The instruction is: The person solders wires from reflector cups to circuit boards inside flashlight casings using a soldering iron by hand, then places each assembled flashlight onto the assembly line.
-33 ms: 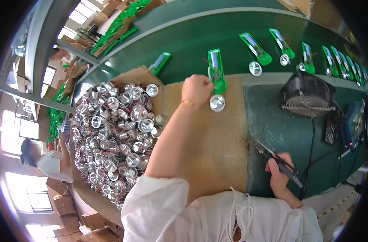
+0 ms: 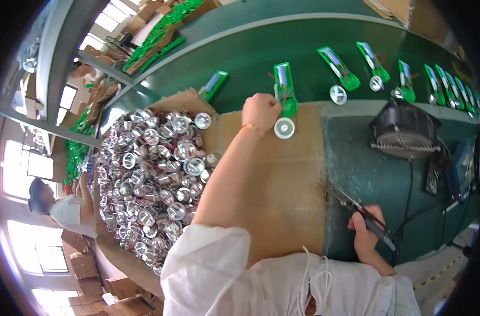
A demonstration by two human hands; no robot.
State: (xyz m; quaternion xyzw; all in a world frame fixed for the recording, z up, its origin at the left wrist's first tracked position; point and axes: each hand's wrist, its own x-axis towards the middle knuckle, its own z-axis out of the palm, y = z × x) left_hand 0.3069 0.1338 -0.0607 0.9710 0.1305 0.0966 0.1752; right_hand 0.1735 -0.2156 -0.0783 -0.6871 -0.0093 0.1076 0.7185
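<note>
My left hand [image 2: 261, 114] is closed, its fingers curled at the left edge of a green plastic casing [image 2: 286, 89]. What sits between the fingertips is hidden. A pale blue-white cylinder and thin wires lie inside the casing. Just below it, a round silver lamp reflector [image 2: 284, 128] with a whitish middle rests at the top of a brown cardboard sheet [image 2: 287, 195]. Over on the right, my right hand [image 2: 367, 231] grips a soldering iron [image 2: 374, 224] by its dark handle, the thin metal tip pointing up and left.
A cardboard box [image 2: 185, 100] heaped with silver reflectors [image 2: 156, 174] stands left. More green casings [image 2: 340, 68] line the green bench's far side, several with reflectors. A black fan [image 2: 406, 129] and a blue device [image 2: 460, 168] with cables are right. Other people [image 2: 66, 210] work at far left.
The reflector below the casing has turned and sits slightly closer to the casing. The whole view has shifted a little. Both hands keep nearly the same pose.
</note>
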